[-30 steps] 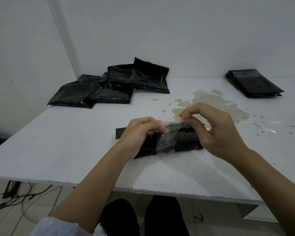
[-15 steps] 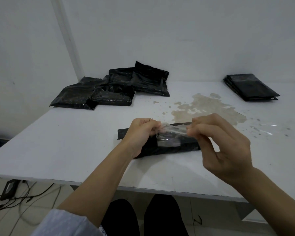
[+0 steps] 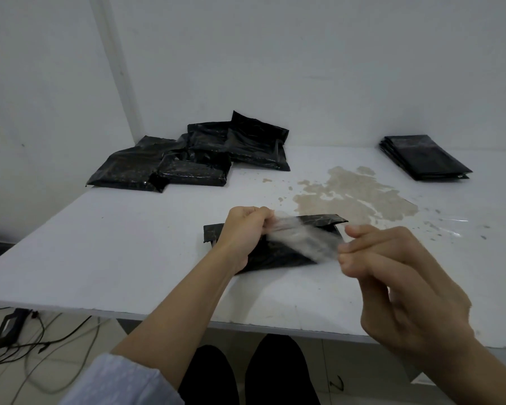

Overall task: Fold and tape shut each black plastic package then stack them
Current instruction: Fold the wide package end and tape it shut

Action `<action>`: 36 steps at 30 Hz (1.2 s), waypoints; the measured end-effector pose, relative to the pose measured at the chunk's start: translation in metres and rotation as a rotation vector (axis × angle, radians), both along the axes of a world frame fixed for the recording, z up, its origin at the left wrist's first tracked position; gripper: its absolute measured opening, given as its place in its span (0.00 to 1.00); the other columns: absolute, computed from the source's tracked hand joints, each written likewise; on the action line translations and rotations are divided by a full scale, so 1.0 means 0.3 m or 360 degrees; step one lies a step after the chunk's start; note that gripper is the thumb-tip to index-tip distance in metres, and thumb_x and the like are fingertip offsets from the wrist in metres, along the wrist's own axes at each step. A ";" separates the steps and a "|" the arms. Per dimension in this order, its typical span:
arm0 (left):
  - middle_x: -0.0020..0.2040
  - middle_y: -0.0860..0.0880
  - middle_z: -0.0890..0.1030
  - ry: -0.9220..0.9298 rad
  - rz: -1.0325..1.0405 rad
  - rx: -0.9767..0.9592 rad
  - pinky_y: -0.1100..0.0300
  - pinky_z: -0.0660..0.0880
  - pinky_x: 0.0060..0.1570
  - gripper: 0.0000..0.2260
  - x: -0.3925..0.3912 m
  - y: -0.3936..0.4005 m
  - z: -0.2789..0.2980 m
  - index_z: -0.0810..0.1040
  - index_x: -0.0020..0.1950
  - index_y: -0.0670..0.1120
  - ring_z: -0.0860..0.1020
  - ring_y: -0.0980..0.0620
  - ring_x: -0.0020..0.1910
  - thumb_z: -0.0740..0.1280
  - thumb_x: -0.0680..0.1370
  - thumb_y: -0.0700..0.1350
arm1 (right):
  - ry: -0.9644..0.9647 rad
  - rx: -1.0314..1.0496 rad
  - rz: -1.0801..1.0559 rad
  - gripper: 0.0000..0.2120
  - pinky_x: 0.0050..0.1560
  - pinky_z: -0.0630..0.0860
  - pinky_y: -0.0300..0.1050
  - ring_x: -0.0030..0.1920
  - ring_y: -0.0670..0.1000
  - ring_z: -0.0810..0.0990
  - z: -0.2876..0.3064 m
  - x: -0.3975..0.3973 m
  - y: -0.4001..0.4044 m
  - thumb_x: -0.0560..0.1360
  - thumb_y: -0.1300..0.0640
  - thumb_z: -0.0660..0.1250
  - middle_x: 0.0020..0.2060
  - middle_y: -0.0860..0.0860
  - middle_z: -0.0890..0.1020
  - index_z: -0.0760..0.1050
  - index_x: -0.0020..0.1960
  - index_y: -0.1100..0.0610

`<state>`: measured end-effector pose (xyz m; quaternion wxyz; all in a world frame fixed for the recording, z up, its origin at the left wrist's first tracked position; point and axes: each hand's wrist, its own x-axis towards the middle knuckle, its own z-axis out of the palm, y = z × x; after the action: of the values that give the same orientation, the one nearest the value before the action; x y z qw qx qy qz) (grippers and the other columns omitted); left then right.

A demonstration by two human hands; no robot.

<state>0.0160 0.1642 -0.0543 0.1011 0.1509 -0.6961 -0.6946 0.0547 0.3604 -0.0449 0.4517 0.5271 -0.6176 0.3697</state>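
While the folded black package (image 3: 275, 247) lies flat near the middle of the white counter (image 3: 129, 244), its long axis running left to right across the scene, a strip of clear tape (image 3: 301, 238) is stretched above it between the two hands. The left hand (image 3: 243, 232) sits over the package's left half with its fingers curled, its grip pinching the left end of the tape. The right hand (image 3: 392, 267) hangs nearer the camera, off the package's right end, thumb and fingertips closed on the tape's right end. The strip is motion-blurred, so whether any part of it already touches the plastic cannot be told.

The relation that matters is this: the tape runs roughly along the package's long axis, slanting from far-left to near-right, and the package lies directly beneath it and slightly farther than the right grip. The folded flap's edge shows along the far side. Judging by the task, the strip probably has to come down across that flap seam, and the left hand, being nearer the package, looks better placed to anchor first.

A loose heap of black packages (image 3: 193, 153) rests at the far left, a neat stack (image 3: 424, 157) at the far right, well apart from the work. A brownish stain (image 3: 354, 194) marks the counter just beyond the package.
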 end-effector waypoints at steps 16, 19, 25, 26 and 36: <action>0.24 0.50 0.71 0.0001 0.0219 0.0085 0.59 0.68 0.40 0.13 -0.011 0.005 -0.003 0.68 0.28 0.42 0.72 0.50 0.32 0.61 0.74 0.38 | 0.0093 -0.0011 -0.0077 0.04 0.58 0.75 0.42 0.48 0.48 0.77 0.044 0.059 0.019 0.77 0.68 0.61 0.42 0.53 0.76 0.73 0.47 0.63; 0.25 0.51 0.76 0.0004 0.0209 0.0285 0.58 0.71 0.50 0.12 -0.004 0.000 0.005 0.71 0.30 0.41 0.74 0.52 0.33 0.61 0.75 0.39 | 0.0146 -0.0273 -0.0402 0.07 0.49 0.73 0.32 0.41 0.49 0.77 0.108 -0.008 0.019 0.73 0.75 0.63 0.39 0.55 0.78 0.77 0.44 0.66; 0.39 0.49 0.82 0.0034 0.0093 0.0227 0.50 0.68 0.63 0.06 0.007 0.003 0.002 0.74 0.33 0.44 0.78 0.50 0.49 0.63 0.70 0.40 | -0.0320 -0.0459 -0.0304 0.06 0.32 0.78 0.37 0.37 0.50 0.82 0.209 -0.130 0.008 0.79 0.68 0.58 0.40 0.61 0.78 0.73 0.50 0.66; 0.45 0.48 0.83 0.0079 0.0039 0.0212 0.54 0.68 0.63 0.06 0.010 0.005 -0.002 0.75 0.37 0.44 0.77 0.51 0.55 0.61 0.72 0.38 | -0.0389 -0.0450 -0.0287 0.06 0.30 0.77 0.37 0.36 0.48 0.81 0.225 -0.147 0.002 0.79 0.68 0.57 0.40 0.60 0.78 0.73 0.50 0.65; 0.39 0.39 0.83 0.0307 -0.0410 0.0405 0.55 0.70 0.60 0.22 0.046 -0.031 0.010 0.83 0.35 0.41 0.81 0.46 0.44 0.54 0.79 0.45 | -0.0941 -0.0539 -0.0361 0.08 0.25 0.76 0.36 0.32 0.45 0.81 0.274 -0.320 -0.035 0.78 0.66 0.59 0.39 0.51 0.76 0.73 0.48 0.56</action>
<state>0.0296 0.1548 -0.0513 0.0577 0.0048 -0.6034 -0.7953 -0.0413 0.3500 0.0374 0.3727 0.2432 -0.7062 0.5507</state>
